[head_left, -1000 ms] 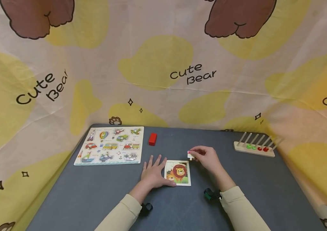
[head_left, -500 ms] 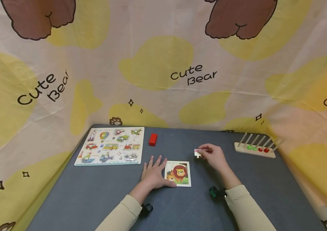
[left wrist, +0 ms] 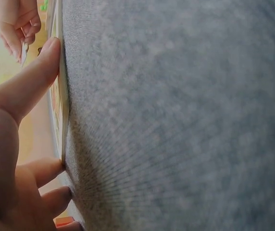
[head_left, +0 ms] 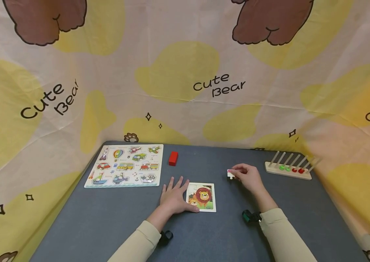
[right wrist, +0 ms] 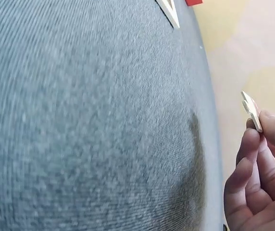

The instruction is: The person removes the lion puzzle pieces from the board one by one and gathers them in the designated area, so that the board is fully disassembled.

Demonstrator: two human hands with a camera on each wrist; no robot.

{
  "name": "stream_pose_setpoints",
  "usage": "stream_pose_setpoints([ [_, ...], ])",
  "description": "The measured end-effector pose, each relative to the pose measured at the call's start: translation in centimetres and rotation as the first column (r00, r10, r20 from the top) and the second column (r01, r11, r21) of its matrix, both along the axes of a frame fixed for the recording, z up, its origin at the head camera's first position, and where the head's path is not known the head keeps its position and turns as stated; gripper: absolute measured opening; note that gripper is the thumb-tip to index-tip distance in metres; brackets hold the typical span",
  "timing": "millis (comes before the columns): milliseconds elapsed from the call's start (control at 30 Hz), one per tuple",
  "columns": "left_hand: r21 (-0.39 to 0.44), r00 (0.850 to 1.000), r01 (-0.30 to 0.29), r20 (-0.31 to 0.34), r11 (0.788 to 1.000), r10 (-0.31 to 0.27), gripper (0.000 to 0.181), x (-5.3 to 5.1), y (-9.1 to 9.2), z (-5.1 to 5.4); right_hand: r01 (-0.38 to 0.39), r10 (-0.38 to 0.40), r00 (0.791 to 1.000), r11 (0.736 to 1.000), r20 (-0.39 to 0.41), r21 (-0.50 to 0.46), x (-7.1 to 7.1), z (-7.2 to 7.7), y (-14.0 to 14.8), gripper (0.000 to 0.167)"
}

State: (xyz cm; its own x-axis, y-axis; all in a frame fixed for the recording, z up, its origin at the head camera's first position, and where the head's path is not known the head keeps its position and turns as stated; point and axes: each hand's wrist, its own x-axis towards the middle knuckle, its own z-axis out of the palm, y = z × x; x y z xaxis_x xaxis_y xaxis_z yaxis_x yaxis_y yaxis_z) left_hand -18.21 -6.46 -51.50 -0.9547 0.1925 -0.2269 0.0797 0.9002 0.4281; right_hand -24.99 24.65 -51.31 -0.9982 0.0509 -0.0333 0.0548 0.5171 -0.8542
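1. Your left hand (head_left: pixel 173 201) sits just left of the lower centre of the head frame, fingers spread wide and straight. Its grip is wide, with nothing pinched: the thumb rests on the lower edge of the lion puzzle (head_left: pixel 204 196), and the left wrist view shows a fingertip meeting another part of that edge.
2. That lion puzzle lies flat on the tabletop (head_left: pixel 204 236), a little below and right of the frame's middle, its pale border around a maned lion with a smaller animal at lower left.
3. Your right hand (head_left: pixel 249 179) is right of centre, above and to the right of the puzzle. Its grip is closed down to a pinch, thumb and finger on a small jigsaw piece (head_left: pixel 230 174).
4. The piece is white with a pink patch along its top and a knob pointing down; it stands well apart from the puzzle. In the right wrist view it appears tilted, nearly edge-on.
5. Around your work, a vehicle puzzle board (head_left: pixel 123 166) lies at centre left, a red block (head_left: pixel 173 158) just beside its upper right, and a wooden peg stand (head_left: pixel 288 171) with green and red beads at far right.
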Motion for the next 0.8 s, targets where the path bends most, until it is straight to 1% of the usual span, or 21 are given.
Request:
stream_pose_setpoints([
  [333, 0.006, 1.0, -0.002, 0.0, 1.0, 0.002, 0.116, 0.0, -0.1, 0.1, -0.008, 0.007, 1.0, 0.997, 0.016, 0.07, -0.6, -0.8, 0.5, 0.025],
  [567, 0.009, 1.0, -0.006, 0.003, 1.0, 0.006, 0.116, 0.0, 0.1, 0.0, -0.006, 0.003, 1.0, 0.99, 0.017, 0.14, -0.9, -1.5, 0.6, 0.025],
  [800, 0.012, 1.0, -0.006, -0.002, 1.0, 0.006, 0.116, -0.1, 0.0, -0.1, -0.016, 0.016, 1.0, 0.983, 0.001, 0.183, -1.3, -1.5, 0.7, 0.023],
])
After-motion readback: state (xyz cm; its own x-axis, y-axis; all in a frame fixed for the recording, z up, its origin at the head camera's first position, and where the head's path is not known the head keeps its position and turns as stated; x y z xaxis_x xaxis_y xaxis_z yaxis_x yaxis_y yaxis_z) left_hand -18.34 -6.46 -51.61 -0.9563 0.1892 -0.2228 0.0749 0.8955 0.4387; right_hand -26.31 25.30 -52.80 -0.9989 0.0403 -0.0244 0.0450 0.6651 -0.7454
